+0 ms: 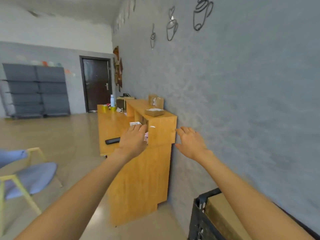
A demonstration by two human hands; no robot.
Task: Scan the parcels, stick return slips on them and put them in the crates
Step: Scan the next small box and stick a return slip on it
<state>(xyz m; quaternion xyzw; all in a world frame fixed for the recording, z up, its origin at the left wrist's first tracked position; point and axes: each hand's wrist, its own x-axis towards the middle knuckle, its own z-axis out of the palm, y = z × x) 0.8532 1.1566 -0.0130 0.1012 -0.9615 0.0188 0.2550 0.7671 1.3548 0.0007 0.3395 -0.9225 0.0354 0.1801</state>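
Observation:
Both my arms stretch forward toward a wooden desk [143,179] against the grey wall. My left hand [134,138] hovers with fingers straight over the desk's near end, just short of white paper slips [135,123]. My right hand [190,142] is spread open in the air beside the desk's raised shelf, holding nothing. A flat cardboard parcel [154,112] with a white label lies on the shelf top, a taller box [155,101] behind it. A black scanner-like device [112,140] lies on the lower desk surface. At the bottom right stands a black crate [199,220] with a cardboard parcel [223,217] in it.
Yellow tape rolls [108,107], a white bottle [112,100] and small boxes sit at the desk's far end. Two blue chairs [32,177] with yellow legs stand at the left. Grey shelving [36,90] and a dark door [96,84] are at the back of the room.

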